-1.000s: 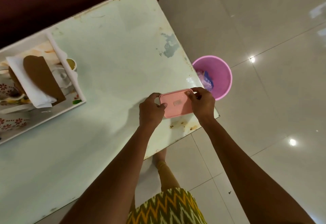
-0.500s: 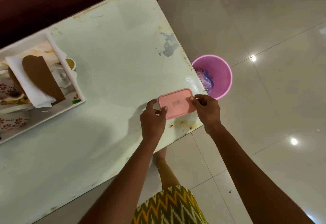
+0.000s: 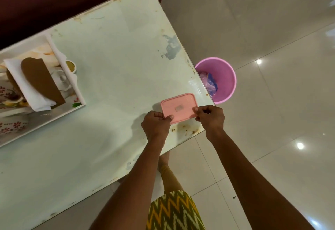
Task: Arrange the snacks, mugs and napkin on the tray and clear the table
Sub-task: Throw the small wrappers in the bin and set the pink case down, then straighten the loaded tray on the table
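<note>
Pink lidded container lying flat near the counter corner, long axis running left-right with its right end tilted slightly away, pinched at its near corners by left hand and right hand.

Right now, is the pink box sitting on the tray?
No, the pink box is near the table corner, held by both hands, far from the tray.
</note>
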